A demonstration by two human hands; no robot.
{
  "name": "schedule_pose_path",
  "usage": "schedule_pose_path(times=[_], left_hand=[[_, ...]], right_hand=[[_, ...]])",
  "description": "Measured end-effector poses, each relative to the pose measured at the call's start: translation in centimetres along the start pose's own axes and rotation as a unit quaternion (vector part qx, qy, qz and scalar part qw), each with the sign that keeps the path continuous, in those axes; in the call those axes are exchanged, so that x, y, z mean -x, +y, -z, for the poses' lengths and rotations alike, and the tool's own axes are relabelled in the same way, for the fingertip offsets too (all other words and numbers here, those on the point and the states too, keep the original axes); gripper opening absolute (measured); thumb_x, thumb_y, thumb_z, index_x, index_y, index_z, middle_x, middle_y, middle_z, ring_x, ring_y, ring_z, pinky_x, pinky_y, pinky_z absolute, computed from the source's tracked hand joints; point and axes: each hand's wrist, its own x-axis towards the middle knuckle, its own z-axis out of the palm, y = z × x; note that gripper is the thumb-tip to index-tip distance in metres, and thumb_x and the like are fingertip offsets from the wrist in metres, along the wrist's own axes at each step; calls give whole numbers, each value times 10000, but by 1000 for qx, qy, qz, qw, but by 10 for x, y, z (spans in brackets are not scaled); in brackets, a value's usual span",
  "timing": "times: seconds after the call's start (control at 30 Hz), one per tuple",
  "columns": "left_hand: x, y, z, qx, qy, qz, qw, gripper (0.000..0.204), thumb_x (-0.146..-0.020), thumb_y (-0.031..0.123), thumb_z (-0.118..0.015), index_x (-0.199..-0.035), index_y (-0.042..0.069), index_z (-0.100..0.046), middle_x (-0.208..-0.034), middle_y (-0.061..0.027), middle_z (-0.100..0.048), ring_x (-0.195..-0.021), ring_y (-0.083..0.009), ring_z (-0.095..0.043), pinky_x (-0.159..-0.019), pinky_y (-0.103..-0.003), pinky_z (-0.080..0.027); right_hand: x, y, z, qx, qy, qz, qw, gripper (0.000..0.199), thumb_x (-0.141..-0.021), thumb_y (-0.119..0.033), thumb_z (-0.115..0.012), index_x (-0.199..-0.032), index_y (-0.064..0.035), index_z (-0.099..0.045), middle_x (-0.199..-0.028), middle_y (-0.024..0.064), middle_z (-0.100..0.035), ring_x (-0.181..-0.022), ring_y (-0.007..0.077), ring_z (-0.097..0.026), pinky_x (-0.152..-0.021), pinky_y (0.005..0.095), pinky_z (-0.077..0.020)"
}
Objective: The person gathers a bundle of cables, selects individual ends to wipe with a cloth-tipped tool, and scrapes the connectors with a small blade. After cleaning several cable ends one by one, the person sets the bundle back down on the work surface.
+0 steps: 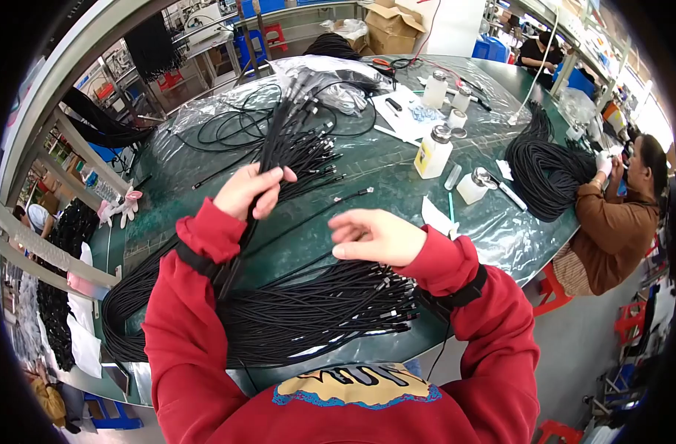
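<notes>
My left hand (254, 191) is closed round a bundle of black cables (279, 137), whose connector ends point up and away from me. More connector ends fan out on the table to the right of that fist. My right hand (375, 235) hovers over the table with fingers apart and nothing in them. Between the hands a single black cable (301, 218) lies with its metal plug (364, 192) just beyond my right fingers. A thick pile of black cables (308, 311) spreads below both hands, its plug ends under my right forearm.
On the green table (183, 166), clear bottles (433, 152) and papers stand to the right. A coiled cable bundle (541, 166) lies farther right, near a seated person (619, 214) in brown. Loose black cables and plastic film (205, 111) lie at the back. Metal frame posts rise at left.
</notes>
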Motion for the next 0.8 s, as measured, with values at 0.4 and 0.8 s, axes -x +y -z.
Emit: schedule_pose_path(times=[0.4, 0.8], left_hand=[[51, -20, -88, 85, -176, 87, 977, 263, -876, 237, -417, -893, -14, -494, -467, 4, -432, -361, -71, -394, -373, -200, -316], [41, -21, -106, 30, -185, 107, 977, 282, -877, 244, -406, -882, -24, -493, -518, -13, -461, -410, -78, -412, -400, -201, -324]], right_hand=[[8, -42, -10, -293, 223, 241, 898, 412, -832, -239, -484, -1158, 4, -417, -976, 132, -569, -891, 155, -543, -763, 258, -437], [28, -43, 2, -75, 177, 265, 945, 386, -883, -271, -380, -1080, 44, -484, -973, 138, -567, -916, 170, -535, -808, 290, -413]])
